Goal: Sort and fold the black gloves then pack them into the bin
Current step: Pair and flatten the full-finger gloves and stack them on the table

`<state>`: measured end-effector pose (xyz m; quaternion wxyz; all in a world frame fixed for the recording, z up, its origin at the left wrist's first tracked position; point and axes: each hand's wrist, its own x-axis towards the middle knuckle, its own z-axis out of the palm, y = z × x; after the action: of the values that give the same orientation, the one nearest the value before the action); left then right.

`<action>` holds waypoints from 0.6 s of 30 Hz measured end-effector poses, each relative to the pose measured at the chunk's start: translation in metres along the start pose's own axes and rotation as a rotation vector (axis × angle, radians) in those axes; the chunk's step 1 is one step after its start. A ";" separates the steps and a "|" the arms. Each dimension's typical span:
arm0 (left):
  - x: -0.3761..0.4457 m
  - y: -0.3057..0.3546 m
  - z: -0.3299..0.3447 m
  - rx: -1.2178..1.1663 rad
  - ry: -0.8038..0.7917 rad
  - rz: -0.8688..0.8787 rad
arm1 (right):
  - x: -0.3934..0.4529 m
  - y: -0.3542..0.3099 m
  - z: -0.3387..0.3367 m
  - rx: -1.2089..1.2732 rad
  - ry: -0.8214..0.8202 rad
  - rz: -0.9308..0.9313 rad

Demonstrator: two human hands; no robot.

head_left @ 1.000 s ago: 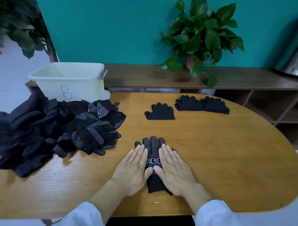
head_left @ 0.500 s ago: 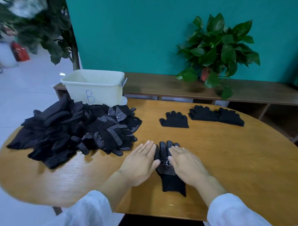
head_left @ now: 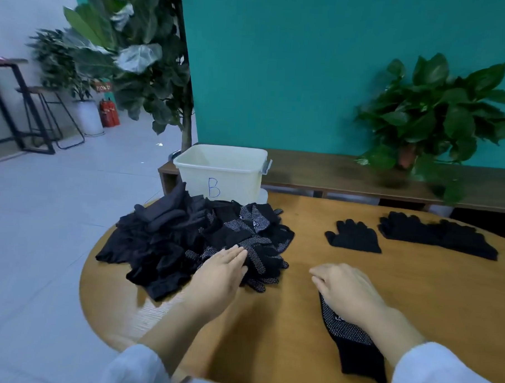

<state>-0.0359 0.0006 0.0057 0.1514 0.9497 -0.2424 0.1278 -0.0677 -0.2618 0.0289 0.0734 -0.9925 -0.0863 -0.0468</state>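
A big heap of black gloves, some plain and some with white dots, covers the table's left side. My left hand reaches flat over the heap's near edge, its fingertips touching a dotted glove. Flat under my right hand lies a dotted black glove near the front edge, fingers relaxed on it. A single plain black glove and a laid-out plain pair sit further back on the right. The cream bin marked B stands behind the heap.
The round wooden table ends close to the heap on the left, with grey floor beyond. A low wooden shelf with a potted plant runs behind. A tall leafy plant stands behind the bin.
My view has swung left. My left hand left the dotted glove and moved left onto the heap. My right hand stays on the dotted glove.
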 end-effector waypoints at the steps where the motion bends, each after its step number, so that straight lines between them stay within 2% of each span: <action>1: 0.000 -0.009 -0.001 0.030 0.005 -0.024 | 0.007 -0.005 0.000 0.003 -0.004 -0.015; 9: 0.016 -0.061 -0.001 0.189 0.214 -0.095 | 0.087 -0.052 0.004 0.051 0.039 -0.193; 14: 0.030 -0.078 0.015 0.157 0.213 -0.174 | 0.142 -0.082 0.019 0.088 0.039 -0.242; 18: 0.042 -0.086 0.029 0.101 0.236 -0.248 | 0.178 -0.103 0.027 0.105 -0.035 -0.239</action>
<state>0.0475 0.0451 -0.0275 0.1456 0.9571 -0.0971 0.2308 0.0909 -0.1278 0.0351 0.1178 -0.9705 -0.2077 -0.0333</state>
